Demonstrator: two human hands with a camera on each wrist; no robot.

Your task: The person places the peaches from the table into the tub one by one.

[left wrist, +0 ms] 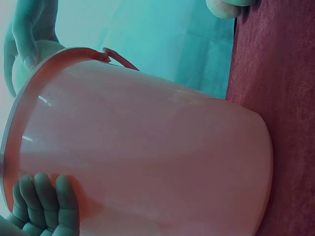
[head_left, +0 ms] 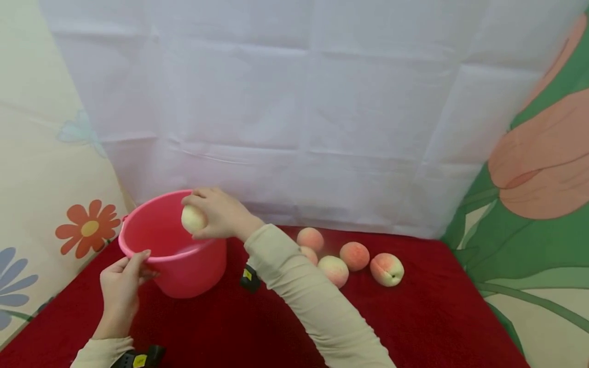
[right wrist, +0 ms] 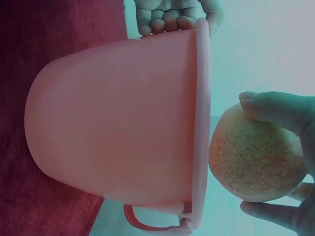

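A pink bucket stands upright at the left of the red cloth. My left hand grips its near rim, thumb over the edge and fingers against the outside wall. Above the bucket's opening, toward its right side, my right hand holds a pale peach between thumb and fingers. In the right wrist view that peach shows reddish speckles and sits just beyond the bucket's rim. The visible inside wall of the bucket is bare; its bottom is hidden.
To the right lie several peaches, among them a pale one, a redder one and one at the far right. My right sleeve partly covers the group. A white cloth hangs behind the red cloth.
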